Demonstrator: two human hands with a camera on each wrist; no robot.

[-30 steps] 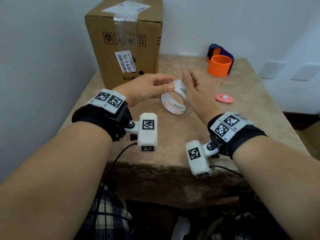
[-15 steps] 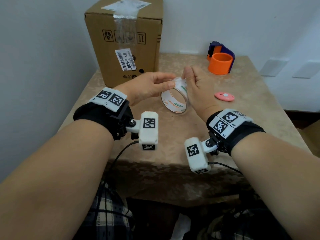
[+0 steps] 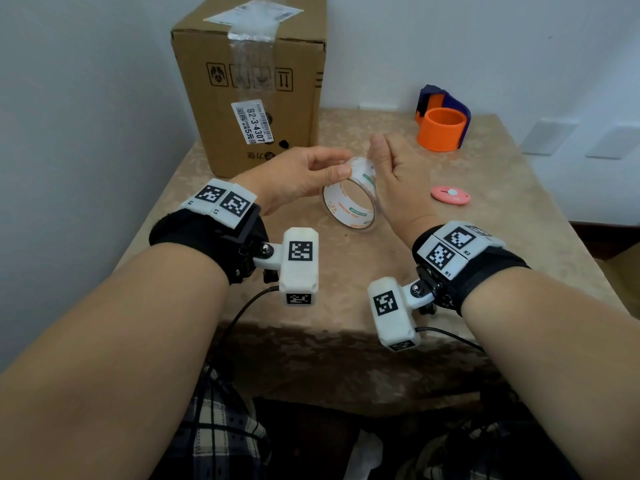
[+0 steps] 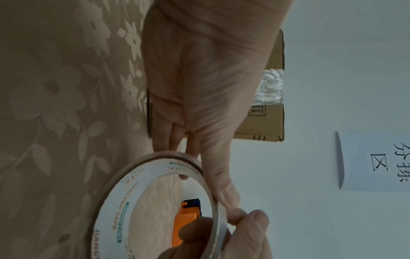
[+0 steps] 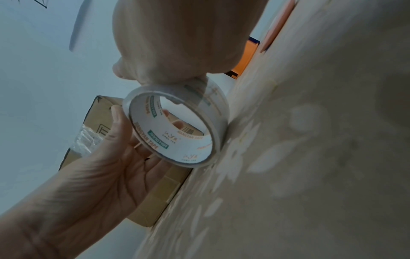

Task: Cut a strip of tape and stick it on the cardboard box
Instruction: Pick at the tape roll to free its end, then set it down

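Between my two hands, above the middle of the table [image 3: 519,216], I hold a roll of clear tape [image 3: 349,202] standing on its edge, its open core turned toward me. My left hand [image 3: 294,174] grips the roll at its upper left: the thumb lies on the outer face near the top and the other fingers curl behind it, a fingertip [image 5: 178,124] showing through the core in the right wrist view. My right hand [image 3: 398,181] closes on the top right of the roll, thumb pointing up, fingers wrapped over the outer band of tape; from the left wrist view its thumb and a finger pinch the rim beside my left thumb. Whether a loose end of tape is already lifted I cannot tell. In the right wrist view the lower rim of the roll lies just at the flowered tablecloth; I cannot tell whether it touches.

Beyond my left hand, at the far left corner of the table, the cardboard box [image 3: 256,98] stands upright, with crinkled clear tape running over its top and down the front and a white label stuck on the near face. At the far right sits an orange and blue tape dispenser [image 3: 441,128]. A small pink cutter [image 3: 450,195] lies flat on the cloth just right of my right hand.
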